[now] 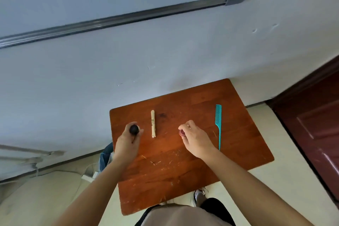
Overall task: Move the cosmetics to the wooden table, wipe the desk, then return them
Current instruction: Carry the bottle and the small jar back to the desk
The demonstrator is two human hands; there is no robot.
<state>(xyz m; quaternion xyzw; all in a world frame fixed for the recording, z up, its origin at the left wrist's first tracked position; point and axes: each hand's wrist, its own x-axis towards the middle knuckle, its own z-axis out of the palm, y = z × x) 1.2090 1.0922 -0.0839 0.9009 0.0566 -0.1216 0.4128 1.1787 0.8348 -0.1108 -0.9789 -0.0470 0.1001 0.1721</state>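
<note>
In the head view, the left hand (128, 138) is curled round a small black-capped item (134, 129) at the left edge of the wooden table (165, 180), and the rounded cap pokes out above the fingers. The right hand (195, 138) pinches a small red jar (181, 132) near the table's middle, with the fingers bent over its top. I cannot tell whether either piece is resting on the wood or lifted off it.

Both look light and rigid. The smooth cap could slip, so a grip round the body seems safer.

A gold tube (153, 123) lies flat between the two hands, just right of the left hand. It is likely to roll, so it is best pinched at mid-length. A teal comb (218, 124) lies to the right of the right hand. It is thin and flat, and its narrow handle end, which points toward the near edge, is probably the easiest part to lift.
</note>
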